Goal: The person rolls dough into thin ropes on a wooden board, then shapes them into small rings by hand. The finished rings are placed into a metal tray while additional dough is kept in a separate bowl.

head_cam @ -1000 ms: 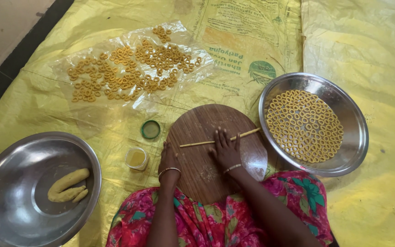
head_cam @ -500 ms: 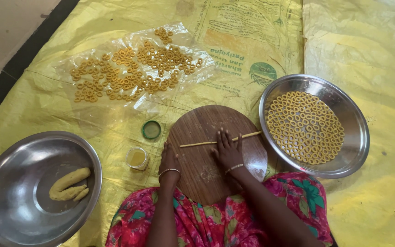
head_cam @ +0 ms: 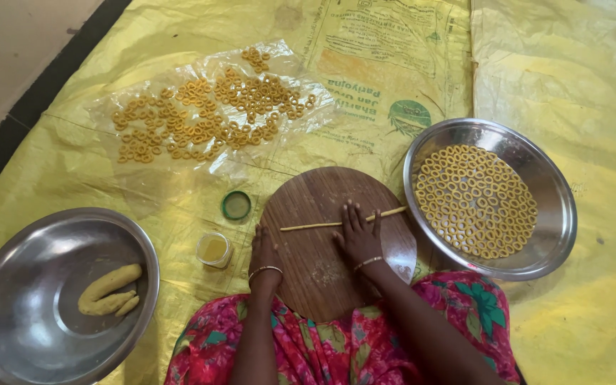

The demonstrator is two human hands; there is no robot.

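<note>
Right hand (head_cam: 359, 239): flat on the thin dough strand (head_cam: 322, 224), fingers spread slightly apart and pressing down, not clamped.
Left hand (head_cam: 265, 249): resting on the left edge of the round wooden board (head_cam: 322, 278), fingers together, holding nothing.
Dough strand: lies across the middle of the board, running left to right.
Right tray (head_cam: 561, 221): steel, filled with dough rings.
Left bowl (head_cam: 51, 235): holds dough lumps (head_cam: 108, 291).
Small jar (head_cam: 214, 249): just left of the board, green lid (head_cam: 237, 204) beside it.
Far plastic sheet (head_cam: 144, 182): scattered rings.
</note>
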